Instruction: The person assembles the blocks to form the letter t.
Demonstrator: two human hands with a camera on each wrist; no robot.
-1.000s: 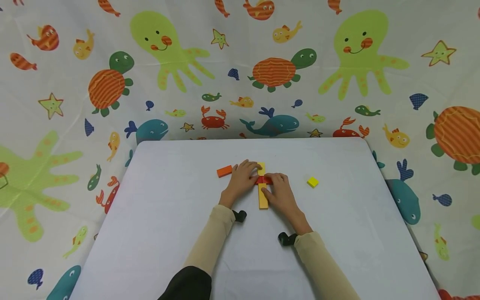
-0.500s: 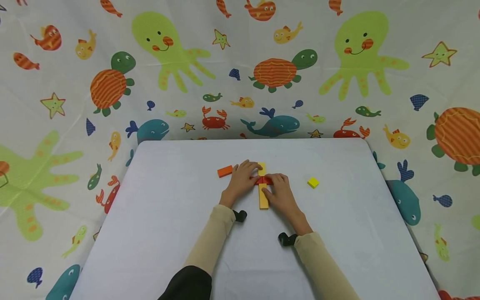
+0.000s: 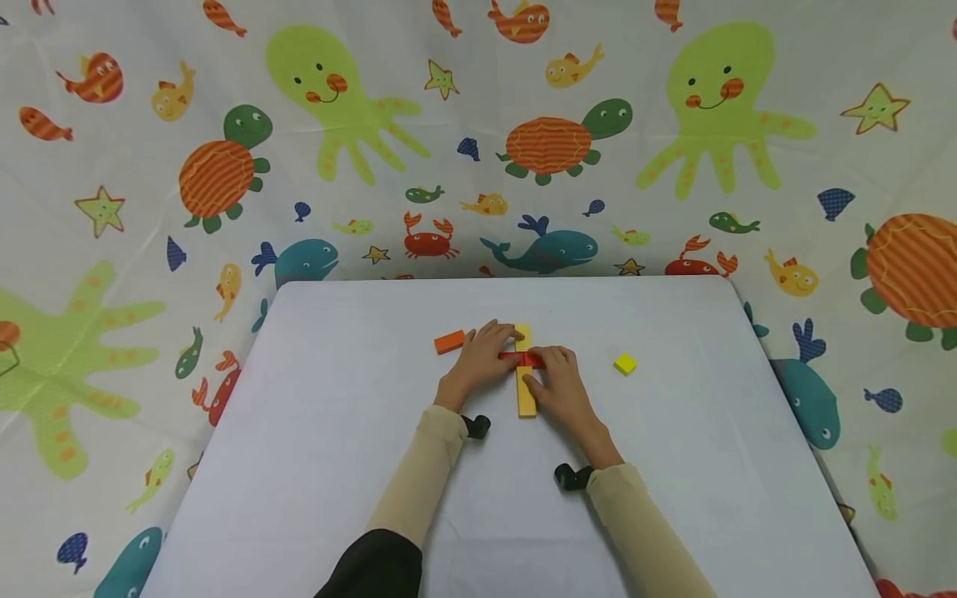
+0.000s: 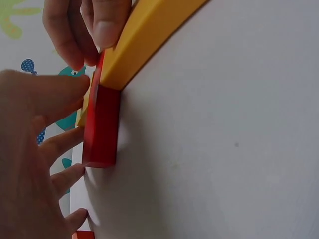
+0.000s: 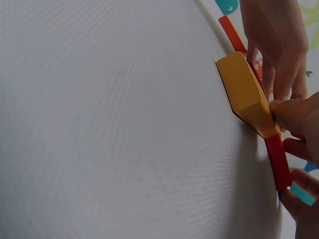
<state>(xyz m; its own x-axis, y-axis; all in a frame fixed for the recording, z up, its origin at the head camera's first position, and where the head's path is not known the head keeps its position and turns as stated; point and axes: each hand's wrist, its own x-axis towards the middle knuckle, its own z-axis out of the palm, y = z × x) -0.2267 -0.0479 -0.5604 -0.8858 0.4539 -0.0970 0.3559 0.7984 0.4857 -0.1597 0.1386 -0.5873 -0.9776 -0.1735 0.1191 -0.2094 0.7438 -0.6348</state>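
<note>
Several toy blocks form a cross on the white table: a long yellow block [image 3: 527, 403] at the near side, red blocks [image 3: 525, 360] across the middle and a yellow block [image 3: 523, 340] beyond. My left hand [image 3: 474, 361] is at the left arm of the cross; its thumb and fingers lie about a red block [image 4: 102, 129], and its index reaches the far yellow block. From the right, my right hand [image 3: 561, 386] has its thumb against the near yellow block and its fingers at the right-hand red block [image 5: 279, 159]. The fingers partly hide the joints.
An orange block [image 3: 449, 341] lies just left of my left hand. A small bright yellow block [image 3: 624, 364] sits off to the right. The white table [image 3: 336, 374] reaches back to a printed sea-animal cloth [image 3: 449, 133].
The left end of the red row now shows farther left, past my left thumb. My right hand stays nearly still; the orange and small yellow blocks remain in place.
</note>
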